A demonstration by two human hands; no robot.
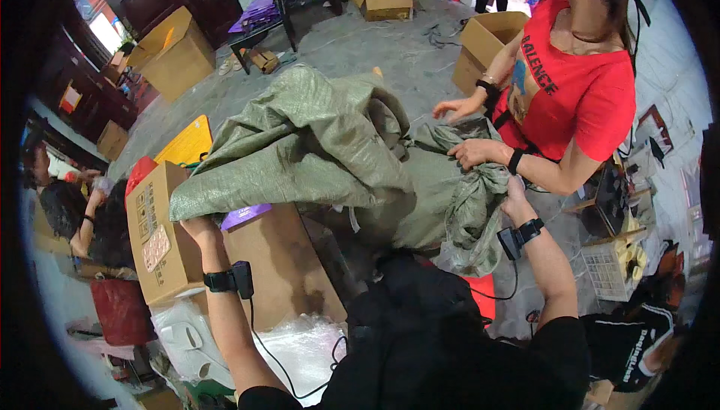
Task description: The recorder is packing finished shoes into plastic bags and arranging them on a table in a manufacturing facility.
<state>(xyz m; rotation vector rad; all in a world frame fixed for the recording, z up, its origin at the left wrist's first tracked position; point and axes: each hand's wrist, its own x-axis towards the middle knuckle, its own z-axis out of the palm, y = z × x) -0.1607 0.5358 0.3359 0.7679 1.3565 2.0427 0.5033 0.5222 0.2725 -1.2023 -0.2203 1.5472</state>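
Head view: wearer's two hands [199, 230] [514, 199] touch green sacking [311, 151].

A sack [300, 163] lies between the person's left hand [201, 229] and right hand [515, 199]; a carton [150, 219] stands left, a co-worker [574, 88] beyond the right.

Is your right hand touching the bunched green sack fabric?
Touching: the head view shows the right hand against the bunched green sack fabric, no gap visible.
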